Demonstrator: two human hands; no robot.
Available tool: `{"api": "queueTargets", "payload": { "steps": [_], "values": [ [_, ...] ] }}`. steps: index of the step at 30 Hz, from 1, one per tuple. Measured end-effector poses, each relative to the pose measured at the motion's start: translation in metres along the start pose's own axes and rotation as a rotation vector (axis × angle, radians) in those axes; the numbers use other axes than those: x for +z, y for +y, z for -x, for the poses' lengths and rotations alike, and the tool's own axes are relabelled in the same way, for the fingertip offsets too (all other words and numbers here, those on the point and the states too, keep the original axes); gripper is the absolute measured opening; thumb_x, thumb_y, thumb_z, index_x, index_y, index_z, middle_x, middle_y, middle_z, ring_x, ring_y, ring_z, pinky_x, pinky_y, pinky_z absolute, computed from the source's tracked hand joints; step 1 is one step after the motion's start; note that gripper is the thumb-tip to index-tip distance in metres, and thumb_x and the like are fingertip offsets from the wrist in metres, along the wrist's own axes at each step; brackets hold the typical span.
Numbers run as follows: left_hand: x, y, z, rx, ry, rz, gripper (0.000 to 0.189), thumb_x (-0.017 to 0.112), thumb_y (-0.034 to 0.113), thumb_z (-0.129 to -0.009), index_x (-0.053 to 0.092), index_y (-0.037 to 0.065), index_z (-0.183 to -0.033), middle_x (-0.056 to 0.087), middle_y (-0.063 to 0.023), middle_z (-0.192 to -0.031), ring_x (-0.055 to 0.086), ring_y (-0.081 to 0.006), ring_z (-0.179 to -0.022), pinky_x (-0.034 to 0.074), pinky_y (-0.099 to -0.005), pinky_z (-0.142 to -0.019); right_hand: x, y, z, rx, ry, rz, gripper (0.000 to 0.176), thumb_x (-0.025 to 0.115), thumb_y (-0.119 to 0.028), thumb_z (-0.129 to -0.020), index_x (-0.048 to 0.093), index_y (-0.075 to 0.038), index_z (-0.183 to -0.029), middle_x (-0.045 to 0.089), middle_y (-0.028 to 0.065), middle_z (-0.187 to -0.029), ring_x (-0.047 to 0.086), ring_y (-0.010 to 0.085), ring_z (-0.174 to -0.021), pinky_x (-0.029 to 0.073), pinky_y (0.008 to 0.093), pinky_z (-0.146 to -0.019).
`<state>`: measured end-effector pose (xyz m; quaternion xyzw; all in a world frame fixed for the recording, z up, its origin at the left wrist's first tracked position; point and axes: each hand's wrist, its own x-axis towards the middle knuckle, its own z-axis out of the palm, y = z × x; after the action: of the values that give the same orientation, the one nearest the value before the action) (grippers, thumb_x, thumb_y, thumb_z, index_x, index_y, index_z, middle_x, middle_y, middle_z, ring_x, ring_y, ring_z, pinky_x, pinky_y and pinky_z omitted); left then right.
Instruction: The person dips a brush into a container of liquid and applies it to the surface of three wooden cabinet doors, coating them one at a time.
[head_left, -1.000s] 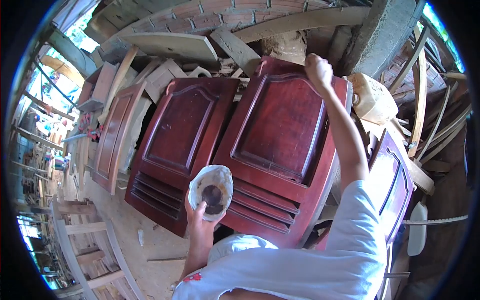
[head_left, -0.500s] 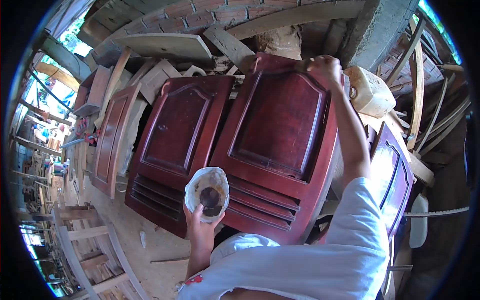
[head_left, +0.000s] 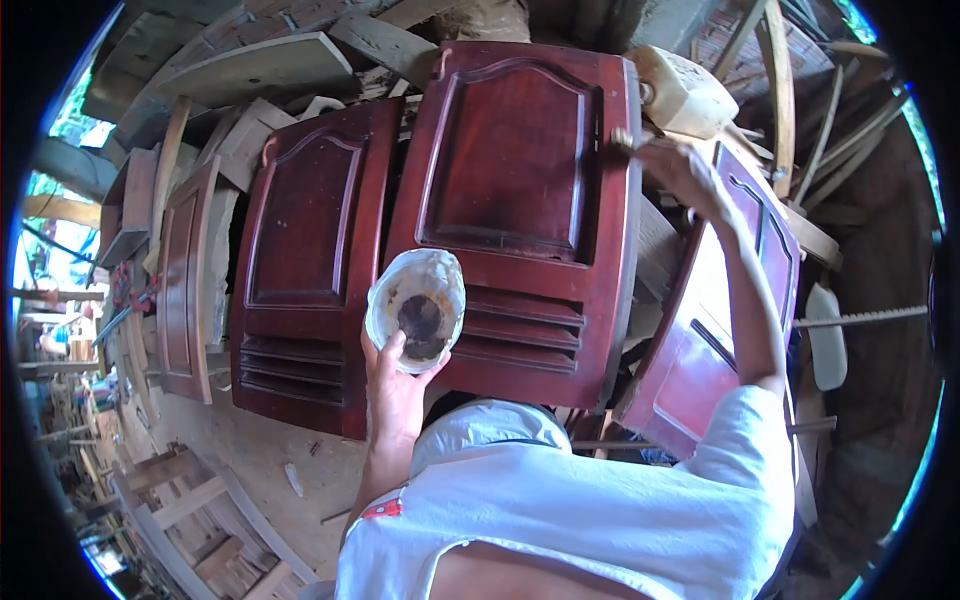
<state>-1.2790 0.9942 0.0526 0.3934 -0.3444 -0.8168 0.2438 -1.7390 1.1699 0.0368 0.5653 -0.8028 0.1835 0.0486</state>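
My left hand (head_left: 398,385) is closed around a white cut-down plastic container (head_left: 385,300), its thumb over the rim. Dark brown liquid sits in the bottom, and the inside walls are stained. My right hand (head_left: 690,178) grips what looks like a paintbrush (head_left: 622,140), partly hidden by the fingers and a little blurred. The brush is at the right edge of a reddish-brown wooden door panel (head_left: 510,160), which has an arched raised field and slats below. A matching door panel (head_left: 305,215) leans just left of it.
A yellowed plastic jug (head_left: 685,90) stands behind the right edge of the panel. Another glossy red panel (head_left: 690,350) leans under my right arm. Farther left are a narrower wooden door (head_left: 185,290) and a wooden frame (head_left: 190,500) on the floor. Scrap boards lie behind.
My right hand has moved the brush from the panel's top right corner down along its right edge. My left hand still holds the container. The view has shifted.
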Motion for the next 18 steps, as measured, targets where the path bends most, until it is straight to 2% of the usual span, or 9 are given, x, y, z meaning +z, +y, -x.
{"api": "queueTargets", "payload": {
  "steps": [2, 7, 8, 10, 11, 12, 13, 15, 18],
  "values": [
    [-0.005, 0.003, -0.001, -0.028, -0.034, 0.005, 0.060, 0.060, 0.031, -0.094, 0.034, 0.018, -0.146, 0.038, -0.0112, -0.146, 0.043, -0.0292, -0.133, 0.045, -0.0595, -0.101, -0.016, -0.043, 0.035, -0.135, -0.060, 0.037, 0.018, 0.068, -0.020, -0.089, 0.074, -0.008, -0.100, 0.073, 0.0077, -0.099, 0.068, 0.0287, -0.088, 0.054, 0.0429, -0.079],
    [-0.020, 0.001, -0.004, -0.045, -0.106, 0.010, 0.062, 0.060, 0.031, -0.092, 0.030, 0.022, -0.146, 0.036, -0.0109, -0.145, 0.046, -0.0301, -0.129, 0.050, -0.0533, -0.095, -0.066, -0.159, 0.079, 0.127, -0.505, -0.242, 0.016, 0.073, -0.018, -0.085, 0.076, -0.009, -0.098, 0.075, 0.0074, -0.094, 0.073, 0.0215, -0.078, 0.057, 0.0322, -0.071],
    [-0.023, 0.002, -0.003, -0.059, -0.109, 0.013, 0.062, 0.060, 0.031, -0.092, 0.030, 0.022, -0.146, 0.036, -0.0109, -0.145, 0.046, -0.0301, -0.129, 0.050, -0.0533, -0.095, -0.068, -0.167, 0.078, 0.139, -0.513, -0.239, 0.016, 0.073, -0.018, -0.085, 0.076, -0.009, -0.098, 0.075, 0.0074, -0.094, 0.073, 0.0215, -0.078, 0.057, 0.0322, -0.071],
    [-0.029, 0.005, -0.001, -0.053, -0.141, 0.004, 0.062, 0.060, 0.031, -0.092, 0.030, 0.021, -0.146, 0.036, -0.0109, -0.145, 0.046, -0.0295, -0.129, 0.050, -0.0526, -0.094, -0.070, -0.173, 0.069, 0.200, -0.769, -0.285, 0.017, 0.073, -0.019, -0.085, 0.076, -0.010, -0.100, 0.076, 0.0072, -0.094, 0.073, 0.0193, -0.079, 0.057, 0.0313, -0.070],
    [-0.032, 0.007, 0.001, -0.047, -0.153, -0.002, 0.063, 0.061, 0.032, -0.092, 0.030, 0.022, -0.146, 0.036, -0.0109, -0.144, 0.046, -0.0291, -0.129, 0.051, -0.0517, -0.093, -0.063, -0.160, 0.066, 0.111, -0.719, -0.324, 0.017, 0.073, -0.019, -0.086, 0.076, -0.010, -0.100, 0.076, 0.0071, -0.096, 0.073, 0.0184, -0.079, 0.058, 0.0301, -0.070],
    [-0.035, 0.009, 0.003, -0.050, -0.154, -0.001, 0.063, 0.061, 0.032, -0.092, 0.030, 0.022, -0.146, 0.036, -0.0109, -0.144, 0.046, -0.0291, -0.129, 0.051, -0.0517, -0.093, -0.041, -0.132, 0.069, -0.093, -0.529, -0.367, 0.017, 0.070, -0.021, -0.089, 0.076, -0.010, -0.100, 0.075, 0.0048, -0.084, 0.069, 0.0147, -0.065, 0.052, 0.0297, -0.060],
    [-0.038, 0.010, 0.006, -0.044, -0.145, -0.011, 0.063, 0.061, 0.032, -0.092, 0.030, 0.022, -0.146, 0.036, -0.0109, -0.145, 0.046, -0.0292, -0.129, 0.051, -0.0519, -0.093, -0.058, -0.144, 0.044, 0.084, -0.657, -0.310, 0.016, 0.069, -0.019, -0.089, 0.077, -0.008, -0.098, 0.076, 0.0079, -0.097, 0.073, 0.0183, -0.079, 0.059, 0.0310, -0.073],
    [-0.046, 0.012, 0.010, -0.036, -0.131, -0.022, 0.063, 0.061, 0.032, -0.092, 0.030, 0.022, -0.146, 0.036, -0.0109, -0.145, 0.046, -0.0293, -0.129, 0.051, -0.0521, -0.093, -0.040, -0.107, 0.026, 0.062, -0.508, -0.221, 0.019, 0.066, -0.022, -0.091, 0.076, -0.008, -0.098, 0.076, 0.0078, -0.094, 0.073, 0.0186, -0.076, 0.058, 0.0329, -0.069],
    [-0.061, 0.011, 0.015, -0.034, -0.107, 0.001, 0.064, 0.061, 0.032, -0.092, 0.029, 0.023, -0.146, 0.035, -0.0113, -0.145, 0.044, -0.0298, -0.131, 0.050, -0.0540, -0.096, -0.021, -0.074, 0.001, 0.001, -0.178, 0.050, 0.019, 0.064, -0.025, -0.093, 0.074, -0.018, -0.108, 0.075, 0.0055, -0.096, 0.072, 0.0215, -0.078, 0.057, 0.0367, -0.069]
  ]
}}
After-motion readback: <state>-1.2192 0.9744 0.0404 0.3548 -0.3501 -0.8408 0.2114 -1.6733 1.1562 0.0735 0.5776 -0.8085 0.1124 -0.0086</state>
